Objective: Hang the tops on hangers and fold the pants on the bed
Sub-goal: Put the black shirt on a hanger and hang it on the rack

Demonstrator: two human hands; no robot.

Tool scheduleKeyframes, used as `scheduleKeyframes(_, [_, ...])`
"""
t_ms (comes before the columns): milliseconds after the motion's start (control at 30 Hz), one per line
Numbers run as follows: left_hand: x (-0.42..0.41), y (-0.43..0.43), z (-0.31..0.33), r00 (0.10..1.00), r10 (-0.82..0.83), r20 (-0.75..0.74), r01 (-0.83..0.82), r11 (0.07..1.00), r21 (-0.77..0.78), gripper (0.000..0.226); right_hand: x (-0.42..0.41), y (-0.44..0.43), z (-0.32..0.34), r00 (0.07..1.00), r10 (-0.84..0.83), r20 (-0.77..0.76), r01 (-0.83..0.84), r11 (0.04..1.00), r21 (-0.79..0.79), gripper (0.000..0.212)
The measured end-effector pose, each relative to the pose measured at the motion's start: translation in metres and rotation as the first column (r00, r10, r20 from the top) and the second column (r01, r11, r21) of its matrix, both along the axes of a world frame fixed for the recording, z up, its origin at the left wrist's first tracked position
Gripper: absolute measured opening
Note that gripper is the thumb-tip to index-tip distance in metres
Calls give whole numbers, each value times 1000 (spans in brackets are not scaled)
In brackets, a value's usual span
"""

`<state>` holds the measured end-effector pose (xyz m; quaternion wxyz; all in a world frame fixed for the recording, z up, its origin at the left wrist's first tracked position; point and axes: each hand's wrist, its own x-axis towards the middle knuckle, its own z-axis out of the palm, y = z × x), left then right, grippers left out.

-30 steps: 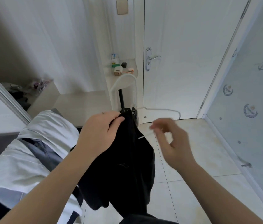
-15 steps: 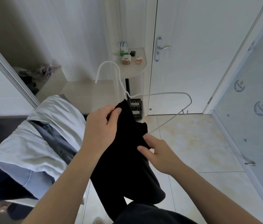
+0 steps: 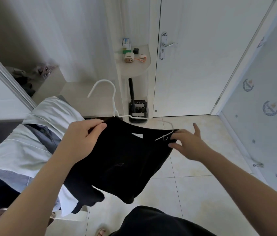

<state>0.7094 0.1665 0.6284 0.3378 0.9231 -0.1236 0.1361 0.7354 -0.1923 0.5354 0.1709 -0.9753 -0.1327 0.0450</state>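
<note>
Two things are different from half a second before: the black top is now spread wide over the white hanger, where then it hung as a narrow bunch. Also the wire arm of the hanger on the door's side, bare then, is now mostly under the cloth, with only its bent end and a small hook showing at the shoulder. From this I judge that the hanger is nearly seated in the top, and what remains is to settle that shoulder. The top is held in the air in front of the white door, low before it and above the floor tiles. It is plain black and soft, the neck opening shows pale between the two shoulders, and the hem droops. The left hand pinches the shoulder farther from the door, just under the hanger's neck, between thumb and fingers. The right hand grasps the edge of the shoulder nearer the door with thumb and lower fingers, while its forefinger stands out straight. Farther from the door lies the bed, with pale bedding and a grey garment on it.
</note>
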Motion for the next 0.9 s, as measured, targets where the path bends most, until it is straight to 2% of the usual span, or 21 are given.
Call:
scheduleKeyframes(67, [2,9,-3,999,-40,-17,41,998,55,6,6,-6,16,1000,5,-3,-4,1000,21,17])
scheduleKeyframes(200, [4,5,-4,987,-142,-78,153,977,151,41,6,2,59,994,78,82,-96,966,240,19])
scheduleKeyframes(367, [4,-44,0,961,-273,-29,275,952,135,35,-12,63,108,954,207,215,-287,835,469,15])
scheduleKeyframes(467, [6,-54,4,952,-307,-7,306,947,102,17,-18,82,113,971,166,171,-235,797,557,15])
scheduleKeyframes(567, [8,-46,0,932,-362,-33,363,921,139,30,-19,76,110,992,104,71,-125,760,637,19])
scheduleKeyframes(633, [10,-37,-3,941,-337,-22,335,925,180,35,-17,66,112,997,65,47,-79,711,699,25])
scheduleKeyframes(733, [12,-17,-7,972,-233,8,225,947,230,45,-15,41,123,999,20,33,-37,716,697,13])
scheduleKeyframes(900, [14,-6,-12,970,-236,-62,244,937,248,45,-16,22,130,996,61,-68,-7,797,603,27])
